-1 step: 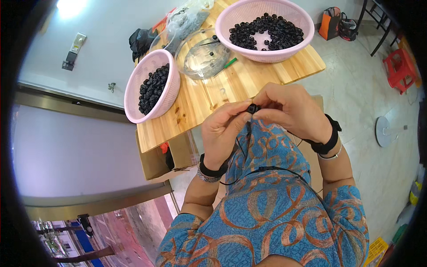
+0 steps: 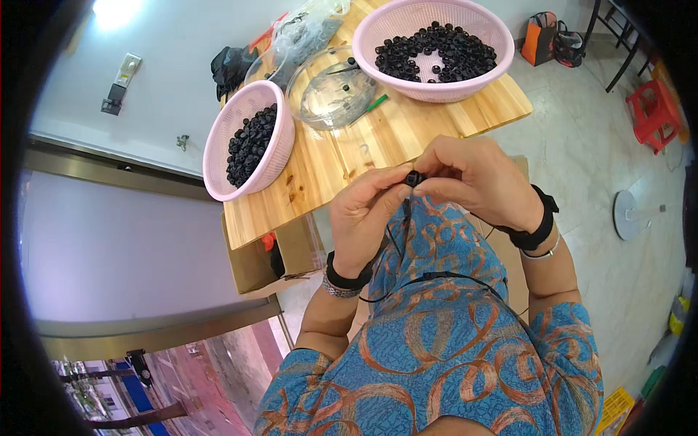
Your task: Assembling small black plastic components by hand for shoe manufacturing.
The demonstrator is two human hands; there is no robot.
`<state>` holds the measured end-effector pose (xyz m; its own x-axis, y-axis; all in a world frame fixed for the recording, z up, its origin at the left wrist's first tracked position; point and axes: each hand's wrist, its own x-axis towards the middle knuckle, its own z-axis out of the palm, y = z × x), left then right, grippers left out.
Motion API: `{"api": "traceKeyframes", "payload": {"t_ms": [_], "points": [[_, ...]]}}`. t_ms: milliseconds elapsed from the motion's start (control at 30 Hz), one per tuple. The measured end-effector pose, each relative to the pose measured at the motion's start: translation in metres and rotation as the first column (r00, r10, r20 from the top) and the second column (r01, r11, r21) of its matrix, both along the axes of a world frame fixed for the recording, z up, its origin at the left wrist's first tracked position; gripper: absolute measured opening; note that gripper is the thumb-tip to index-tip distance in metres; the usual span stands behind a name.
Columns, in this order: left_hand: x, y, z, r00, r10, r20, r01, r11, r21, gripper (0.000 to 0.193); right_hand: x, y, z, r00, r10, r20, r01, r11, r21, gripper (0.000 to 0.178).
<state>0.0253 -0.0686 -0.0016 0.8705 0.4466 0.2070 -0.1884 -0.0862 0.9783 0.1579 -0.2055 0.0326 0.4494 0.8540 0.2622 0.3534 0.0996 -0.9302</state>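
Note:
Between my two hands, just off the near edge of the wooden table, is a small round black plastic part (image 2: 414,179). The thumb and fingertips of my left hand (image 2: 367,211) pinch its left side. From the right, my right hand (image 2: 476,178) pinches the same part between thumb and forefinger. On the table to the left, a pink mesh basket (image 2: 285,149) holds many small black parts. A second pink basket (image 2: 407,89) at the back right holds small black ring-like pieces.
Between the baskets lies a round clear plastic tray (image 2: 320,116) with a few black bits in it. Beside it is a green stick (image 2: 377,102). Plastic bags (image 2: 313,33) sit at the back. An open cardboard box (image 2: 302,251) stands under the table (image 2: 320,189). A red stool (image 2: 653,115) stands at right.

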Motion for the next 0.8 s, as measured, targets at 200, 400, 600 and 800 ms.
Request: {"api": "traceKeyframes", "payload": {"t_ms": [200, 400, 600, 800], "points": [[-0.005, 0.001, -0.011, 0.999, 0.038, 0.023, -0.041, 0.991, 0.125, 0.022, 0.006, 0.004, 0.009, 0.917, 0.072, 0.393, -0.053, 0.997, -0.058, 0.016], [-0.009, 0.002, -0.007, 0.999, -0.036, 0.018, 0.038, 0.987, -0.154, 0.021, 0.009, 0.007, 0.008, 0.988, 0.142, -0.065, -0.148, 0.984, -0.095, 0.024], [-0.015, 0.009, 0.001, 0.969, -0.244, -0.022, 0.238, 0.958, -0.163, 0.021, 0.012, 0.008, 0.007, 0.946, 0.254, -0.200, -0.285, 0.947, -0.148, 0.027], [-0.018, 0.011, 0.000, 0.950, -0.298, -0.087, 0.281, 0.944, -0.172, 0.020, 0.015, 0.007, -0.010, 0.927, 0.336, 0.165, -0.334, 0.942, -0.041, 0.033]]}}
